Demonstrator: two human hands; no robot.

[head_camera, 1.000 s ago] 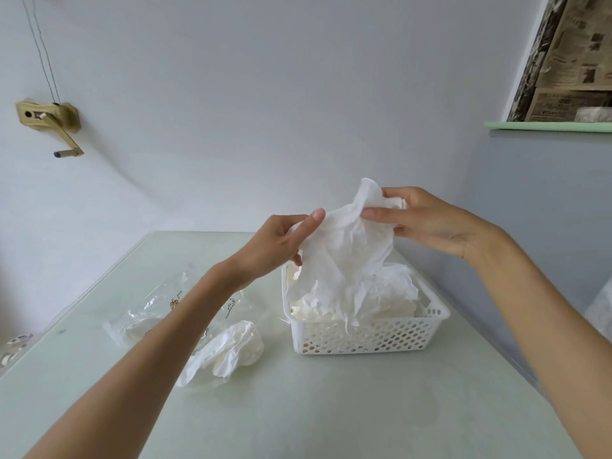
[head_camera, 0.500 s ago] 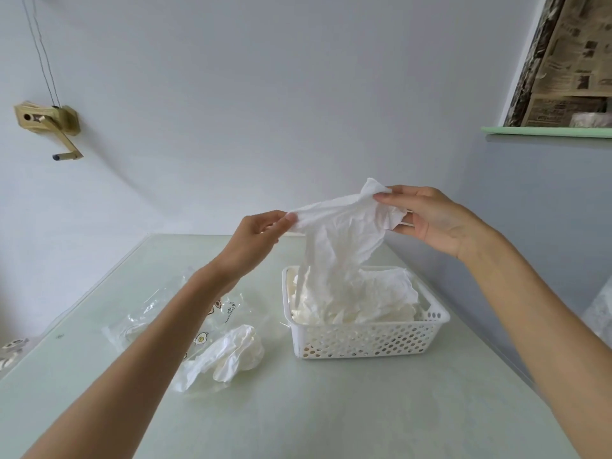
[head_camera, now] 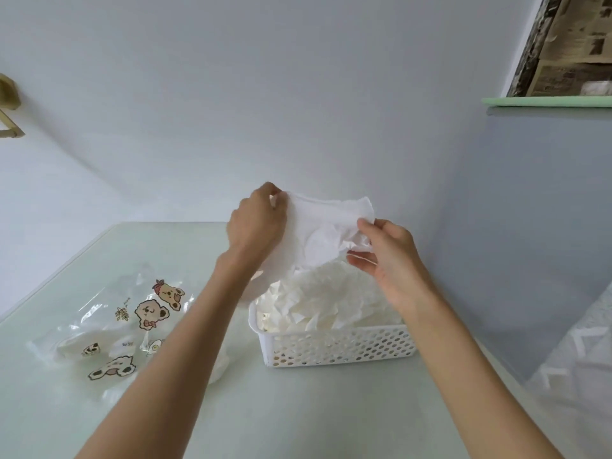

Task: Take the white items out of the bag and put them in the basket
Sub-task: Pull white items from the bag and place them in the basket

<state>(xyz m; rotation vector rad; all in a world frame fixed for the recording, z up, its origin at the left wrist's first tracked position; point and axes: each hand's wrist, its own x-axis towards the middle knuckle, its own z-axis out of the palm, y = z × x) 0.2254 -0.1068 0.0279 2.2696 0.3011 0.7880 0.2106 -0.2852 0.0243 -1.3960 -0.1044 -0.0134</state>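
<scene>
White sheet [head_camera: 326, 231] is now sinking lower, bunching between both hands, left hand [head_camera: 256, 223] and right hand [head_camera: 387, 256] each pinching an edge, directly above the full basket [head_camera: 337, 347] — probably about to drop in.

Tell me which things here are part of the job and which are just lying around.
Part of the job:
white sheet, held by left hand and right hand
white basket
clear printed bag

Lying about:
green shelf
wall fixture
</scene>
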